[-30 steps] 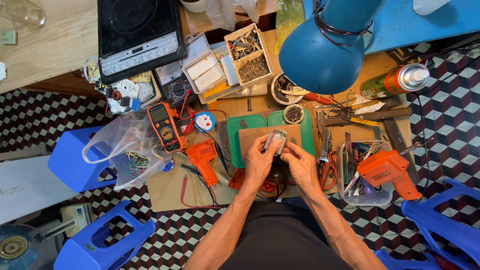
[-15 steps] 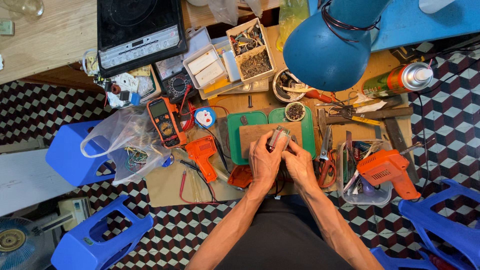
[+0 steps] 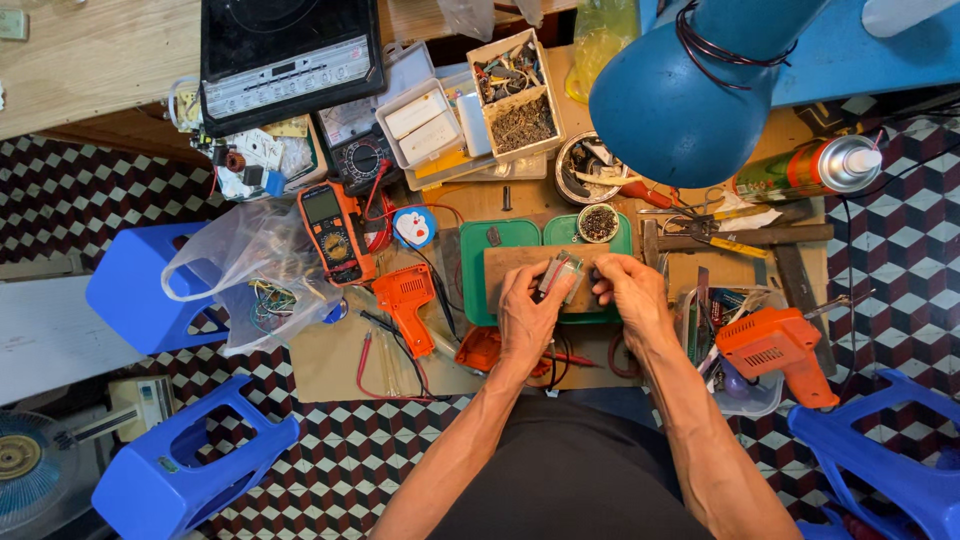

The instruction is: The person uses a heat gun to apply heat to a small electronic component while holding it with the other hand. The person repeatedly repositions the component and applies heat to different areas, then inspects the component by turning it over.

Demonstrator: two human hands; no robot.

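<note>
Small metal part (image 3: 560, 275) between both hands — left hand (image 3: 530, 318), right hand (image 3: 630, 292) (each pinching it) — above wooden block (image 3: 505, 275).

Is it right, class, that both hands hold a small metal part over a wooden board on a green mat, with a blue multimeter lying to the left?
Not quite: the multimeter is orange, not blue, as the head view shows. Otherwise correct: the left hand and right hand hold a small metal part over a wooden board on a green mat.
</note>
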